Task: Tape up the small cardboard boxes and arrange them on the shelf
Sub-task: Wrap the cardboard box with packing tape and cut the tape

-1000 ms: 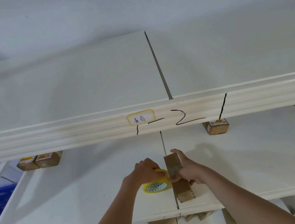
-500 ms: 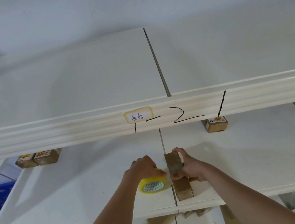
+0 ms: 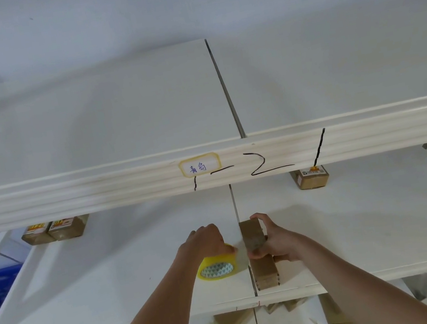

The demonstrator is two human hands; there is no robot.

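**Soft, even light; wide-angle bend at the edges**

My feed is bright and evenly lit, with a cool, slightly bluish cast over the white shelf [image 3: 115, 293] boards. I see no hard glare anywhere. Shadows are soft: a broad diffuse one lies under the upper shelf beam [image 3: 69, 193], and faint grey patches fall on the board beside the right hand [image 3: 275, 242] and along the left edge, so the light seems to come from above and in front. The wide lens bows the beam and splays the shelf edges outward toward the corners. Detail is soft overall; the lower corners smear, and the labels on the far boxes [image 3: 310, 177] are unreadable.
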